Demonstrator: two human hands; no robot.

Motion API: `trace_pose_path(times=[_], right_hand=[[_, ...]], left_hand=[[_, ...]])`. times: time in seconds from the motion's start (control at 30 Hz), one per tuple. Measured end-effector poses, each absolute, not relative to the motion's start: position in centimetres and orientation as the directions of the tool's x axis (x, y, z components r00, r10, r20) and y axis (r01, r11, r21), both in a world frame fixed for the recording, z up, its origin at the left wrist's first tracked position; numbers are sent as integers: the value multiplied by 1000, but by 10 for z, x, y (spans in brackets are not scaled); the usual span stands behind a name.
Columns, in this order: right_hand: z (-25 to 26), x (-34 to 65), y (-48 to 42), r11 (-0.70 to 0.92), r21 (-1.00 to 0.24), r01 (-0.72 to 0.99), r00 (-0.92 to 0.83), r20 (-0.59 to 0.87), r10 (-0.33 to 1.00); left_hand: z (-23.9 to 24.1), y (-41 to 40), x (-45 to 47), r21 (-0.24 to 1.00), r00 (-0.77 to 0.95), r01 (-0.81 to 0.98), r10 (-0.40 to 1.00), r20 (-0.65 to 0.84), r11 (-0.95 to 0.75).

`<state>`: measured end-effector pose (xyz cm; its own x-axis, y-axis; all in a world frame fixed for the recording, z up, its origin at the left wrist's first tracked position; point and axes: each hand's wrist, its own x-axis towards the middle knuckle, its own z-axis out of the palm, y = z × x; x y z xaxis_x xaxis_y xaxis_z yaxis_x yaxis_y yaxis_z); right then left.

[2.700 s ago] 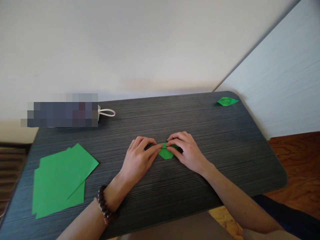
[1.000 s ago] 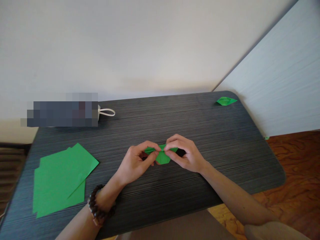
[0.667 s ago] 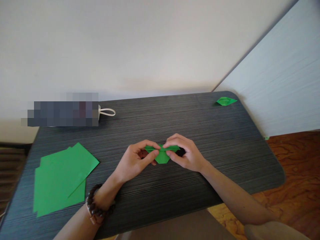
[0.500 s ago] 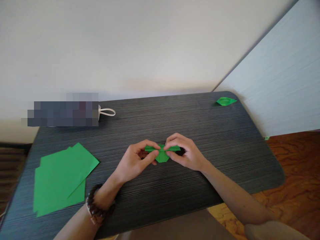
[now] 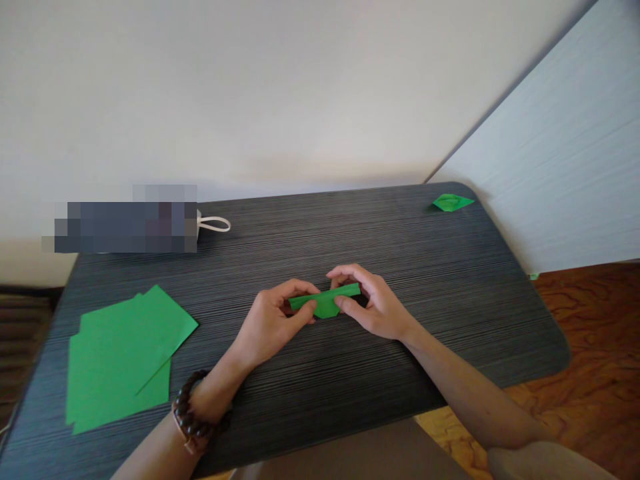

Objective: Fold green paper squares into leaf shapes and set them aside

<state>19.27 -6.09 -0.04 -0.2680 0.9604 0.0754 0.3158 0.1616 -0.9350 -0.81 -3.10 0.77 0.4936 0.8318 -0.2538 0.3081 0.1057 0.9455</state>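
Observation:
A folded piece of green paper [image 5: 326,307] is held between my two hands over the middle of the table, with a narrow strip along its upper edge and a tapered flap below. My left hand [image 5: 273,317] pinches its left part, thumb in front and fingers behind. On the other side, my right hand [image 5: 373,303] grips the right part with the thumb low on the front; its index finger is raised behind the strip. The paper slants slightly, right end higher. A brown beaded bracelet [image 5: 187,413] circles my left wrist.
Several green paper sheets [image 5: 120,360] lie overlapping on the left of the dark table [image 5: 280,233]. A folded green paper shape [image 5: 453,203] sits at the far right corner. At the back left is a blurred-out object [image 5: 125,227] with a white loop [image 5: 216,224].
The upper strip now shows as one smooth band, and the paper has tilted up to the right. My right index finger has lifted off the front and moved behind it.

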Motion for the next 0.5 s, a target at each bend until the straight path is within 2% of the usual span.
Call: trace_pose_path(times=[0.13,0.3,0.5], right_hand=[[2,192,-60,106,-933,343,-259,14,966],[3,193,-60,35,-945,326,-264,-55,963],[1,197,-59,-16,-975,222,-286,-81,955]], left_hand=[[6,-30,-8,948,471,316,864,-179,24],[8,-29,-8,934,451,357,879,-153,-21],[6,-30,-10,937,398,347,896,-194,49]])
